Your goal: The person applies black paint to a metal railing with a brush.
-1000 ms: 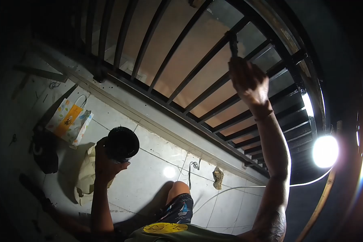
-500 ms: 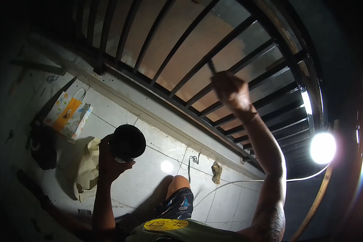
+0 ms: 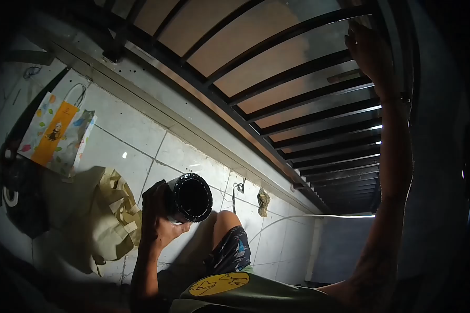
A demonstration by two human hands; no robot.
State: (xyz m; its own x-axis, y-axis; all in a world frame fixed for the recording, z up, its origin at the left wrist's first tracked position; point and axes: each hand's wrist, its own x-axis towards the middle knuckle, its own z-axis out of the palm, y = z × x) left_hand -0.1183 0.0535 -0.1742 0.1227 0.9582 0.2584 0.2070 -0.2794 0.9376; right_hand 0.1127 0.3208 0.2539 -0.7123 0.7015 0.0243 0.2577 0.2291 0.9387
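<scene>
A paint can (image 3: 190,198), its rim and inside coated glossy black, is tilted with its mouth toward me. My left hand (image 3: 159,216) is closed around its side. At the upper right, my right hand (image 3: 368,57) reaches to the end of a black bar of the metal railing (image 3: 292,68), close to its top rail. Its fingers are curled around what seems to be a paintbrush, mostly hidden in shadow and behind the hand. Several dark bars run below and beside this hand, some with wet-looking shine.
A patterned paper bag (image 3: 57,133) and a crumpled cream cloth bag (image 3: 109,224) lie on the tiled floor (image 3: 128,141) at left. Near the ledge (image 3: 162,112) are a crumpled brown piece (image 3: 263,202) and a thin dark cord (image 3: 238,188). A white cable (image 3: 292,216) crosses at right.
My right hand has moved up and right, from mid-bar to the bar's end by the top rail. The view has shifted, and the bright lamp is no longer seen. The can stays held.
</scene>
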